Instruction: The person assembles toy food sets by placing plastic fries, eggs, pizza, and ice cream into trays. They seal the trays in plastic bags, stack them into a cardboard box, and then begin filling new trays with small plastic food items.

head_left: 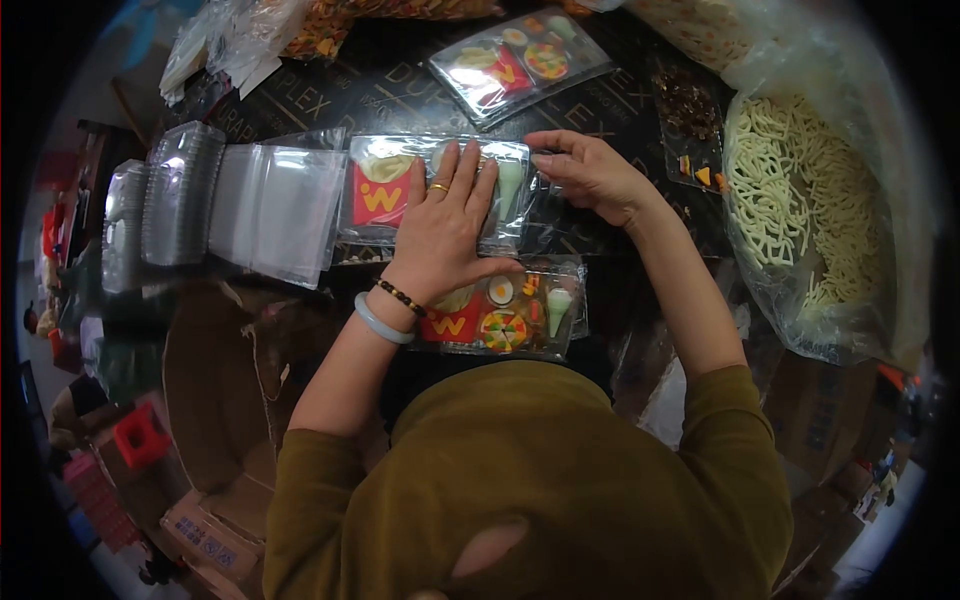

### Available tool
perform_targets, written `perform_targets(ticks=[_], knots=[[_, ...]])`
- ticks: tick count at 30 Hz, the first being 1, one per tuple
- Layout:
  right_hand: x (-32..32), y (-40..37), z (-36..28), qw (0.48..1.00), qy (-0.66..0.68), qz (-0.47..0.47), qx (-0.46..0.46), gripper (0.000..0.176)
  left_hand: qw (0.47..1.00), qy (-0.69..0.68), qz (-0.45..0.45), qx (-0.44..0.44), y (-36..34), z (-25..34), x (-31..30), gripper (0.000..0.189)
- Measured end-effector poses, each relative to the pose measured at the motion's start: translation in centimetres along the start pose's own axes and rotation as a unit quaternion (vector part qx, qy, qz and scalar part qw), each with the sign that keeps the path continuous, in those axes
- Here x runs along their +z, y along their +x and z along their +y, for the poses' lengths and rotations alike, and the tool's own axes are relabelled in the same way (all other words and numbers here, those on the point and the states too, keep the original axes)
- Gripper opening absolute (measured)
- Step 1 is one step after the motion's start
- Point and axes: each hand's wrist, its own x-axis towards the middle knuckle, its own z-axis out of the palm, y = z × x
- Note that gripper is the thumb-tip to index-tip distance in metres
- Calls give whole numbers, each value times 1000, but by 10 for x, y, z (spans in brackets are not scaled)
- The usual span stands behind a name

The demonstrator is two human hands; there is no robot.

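Note:
My left hand lies flat, fingers stretched out, on a clear plastic pack of toy food. Inside that pack show a red fries box with a yellow mark and a pale green cone-shaped piece. My right hand is at the pack's right end, thumb and forefinger pinched at the edge of its plastic bag. Below my left wrist, at the table's front edge, lies a second toy food pack with a fried egg, a round multicoloured piece and another red fries box.
Flat clear bags and stacked clear plastic trays lie to the left. Another toy food pack lies at the back. A large bag of pale noodle-like strands stands right, beside a bag of small dark pieces. Cardboard boxes stand below left.

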Motion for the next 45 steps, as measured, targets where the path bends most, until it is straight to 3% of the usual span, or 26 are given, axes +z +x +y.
perform_targets(ticks=[1, 4, 8, 12, 15, 16, 18, 19, 20, 22, 23, 25, 26, 28, 30, 31, 33, 34, 35, 37, 38, 41, 45], knots=[[0, 1, 1, 999, -53, -5, 0, 54, 1000, -1, -2, 1, 0, 0, 0, 114], [3, -4, 0, 999, -21, -31, -25, 50, 1000, -3, -4, -2, 0, -1, 1, 115], [-7, -6, 1, 989, 142, -30, -14, 41, 1000, -5, -3, 0, 1, -2, 1, 115], [-2, -6, 6, 937, 347, -43, -23, 30, 999, -20, 16, 20, 1, -5, 0, 111], [36, -14, -15, 902, 426, -4, -70, 26, 993, -36, 110, 16, -7, 9, -19, 108], [50, -19, -25, 890, 446, 12, -92, 25, 982, -33, 184, 16, -10, 15, -16, 106], [79, -27, -41, 884, 444, -6, -150, 26, 940, -100, 325, -16, -9, 34, -17, 99], [96, -33, -52, 881, 439, -3, -176, 27, 914, -133, 383, -28, -8, 43, -31, 83], [107, -40, -61, 875, 435, -56, -205, 31, 895, -163, 412, -59, -8, 44, -35, 79], [130, -59, -88, 908, 330, -51, -251, 35, 846, -226, 468, -116, -10, 43, -47, 70], [140, -67, -100, 921, 275, -47, -273, 37, 828, -243, 498, -89, -12, 40, -62, 51], [140, -77, -115, 939, 139, -62, -308, 45, 762, -389, 509, -95, -16, 29, -87, 35], [138, -82, -120, 943, 63, -57, -323, 47, 729, -466, 492, -100, -17, 29, -104, 24], [129, -88, -128, 928, -120, -6, -353, 29, 742, -521, 410, -105, -25, 30, -132, 24], [125, -100, -137, 880, -304, 90, -354, 18, 738, -594, 302, -103, -29, 24, -140, 22], [118, -92, -129, 781, -372, 144, -480, 14, 715, -635, 272, -107, -31, 25, -136, 21], [114, -91, -118, 706, -481, 208, -476, 17, 661, -712, 207, -113, -34, 28, -123, 18], [110, -89, -110, 665, -531, 238, -468, 19, 673, -709, 184, -105, -35, 22, -107, 20], [99, -74, -97, 616, -519, 229, -546, 23, 634, -741, 177, -134, -35, 23, -95, 21], [88, -59, -67, 803, -374, 199, -418, 21, 552, -795, 167, -190, -35, 23, -77, 24], [85, -53, -51, 876, -290, 178, -341, 20, 549, -783, 156, -246, -34, 18, -68, 27], [80, -36, -10, 921, -178, 200, -285, 15, 523, -764, 241, -290, -30, 8, -29, 25], [83, -38, 10, 879, -175, 249, -367, 13, 598, -717, 279, -223, -27, 8, -26, 20]])
